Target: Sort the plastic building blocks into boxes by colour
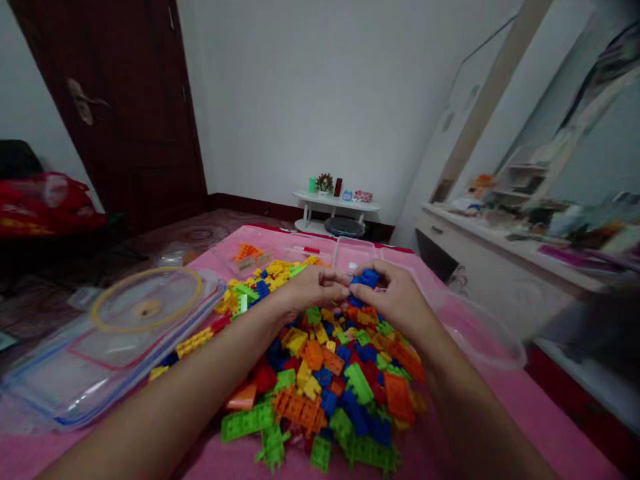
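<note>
Blue toy building bricks are gripped between the thumb and fingers of my right hand, above the far part of a brick pile. My left hand is just to the left, its fingers stretched toward the blue bricks and its thumb slightly apart. Its fingertips come close to the bricks; whether they touch is hard to see. Nothing shows in its grasp. Below both hands spreads a heap of loose bricks in orange, green, yellow, blue and red. My forearms cover parts of the heap.
A pink cloth covers the table. Clear lids with coloured rims lie at left. Clear containers stand at the far edge, near some orange bricks. Another clear round-edged container is at right. Beyond stands a small white table.
</note>
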Available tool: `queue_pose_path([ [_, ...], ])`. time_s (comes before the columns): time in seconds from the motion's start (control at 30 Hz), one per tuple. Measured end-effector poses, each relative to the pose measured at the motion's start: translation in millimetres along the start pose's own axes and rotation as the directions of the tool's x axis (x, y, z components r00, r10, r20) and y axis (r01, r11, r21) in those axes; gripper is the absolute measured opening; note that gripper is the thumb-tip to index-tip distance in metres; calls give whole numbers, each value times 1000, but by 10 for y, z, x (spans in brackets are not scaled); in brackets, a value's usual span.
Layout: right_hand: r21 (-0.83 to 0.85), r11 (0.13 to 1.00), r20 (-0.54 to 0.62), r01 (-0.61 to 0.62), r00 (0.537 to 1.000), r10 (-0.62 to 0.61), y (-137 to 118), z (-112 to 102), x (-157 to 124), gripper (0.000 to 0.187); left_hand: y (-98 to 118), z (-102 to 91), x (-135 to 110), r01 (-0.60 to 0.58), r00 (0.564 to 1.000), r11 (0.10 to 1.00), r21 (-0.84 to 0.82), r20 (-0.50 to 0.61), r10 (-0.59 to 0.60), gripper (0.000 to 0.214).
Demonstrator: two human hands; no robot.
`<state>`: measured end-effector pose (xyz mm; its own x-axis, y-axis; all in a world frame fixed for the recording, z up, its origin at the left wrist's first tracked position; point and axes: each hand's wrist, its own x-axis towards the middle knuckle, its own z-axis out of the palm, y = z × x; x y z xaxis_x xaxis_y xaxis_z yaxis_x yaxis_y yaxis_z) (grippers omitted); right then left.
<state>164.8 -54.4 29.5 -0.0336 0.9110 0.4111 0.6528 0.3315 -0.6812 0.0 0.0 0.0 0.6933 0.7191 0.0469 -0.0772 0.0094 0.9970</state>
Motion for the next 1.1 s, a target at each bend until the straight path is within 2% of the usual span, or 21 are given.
queue_pose_path([
  [0.13,6,1000,-18,26,1000,-25,4,6,-5,17,21,26,-13,13,999,1000,11,-42,-12,38],
  [0.33,-11,999,2,37,999,-37,30,14,6,18,38,31,-19,22,999,998,65,-44,-19,36],
  [0.43,-110,993,-55,47,997,-53,62,-139,42,18,37,12,-16,31,998,995,99,-60,-25,36],
  [0.5,-264,964,-175,-28,984,-20,143,-353,65,18,39,-10,-15,36,996,992,117,-84,-26,35],
  [0.57,-462,865,-313,-197,948,48,301,-629,72,20,43,-31,-14,30,995,991,130,-103,-17,32],
  [0.63,-631,684,-358,-367,919,162,517,-908,61,22,48,-47,-15,21,994,990,139,-110,-6,31],
  [0.7,-714,550,-303,-434,899,316,726,-1117,42,25,52,-52,-17,21,993,990,142,-117,-5,30],
  [0.77,-743,521,-244,-419,896,371,853,-1199,30,34,53,-51,-19,33,992,990,138,-123,-16,30],
  [0.83,-743,570,-190,-350,928,321,854,-1131,34,38,46,-55,-16,39,991,988,146,-133,-20,31],
  [0.93,-688,703,-27,-181,974,224,677,-822,53,26,11,-97,10,50,986,976,213,-169,-14,34],
  [1.03,-630,772,190,-80,949,253,491,-448,53,18,-64,-198,66,52,975,934,353,-219,28,35],
  [1.1,-650,757,238,-68,928,288,440,-245,37,18,-126,-278,110,16,968,874,485,-225,107,33],
])
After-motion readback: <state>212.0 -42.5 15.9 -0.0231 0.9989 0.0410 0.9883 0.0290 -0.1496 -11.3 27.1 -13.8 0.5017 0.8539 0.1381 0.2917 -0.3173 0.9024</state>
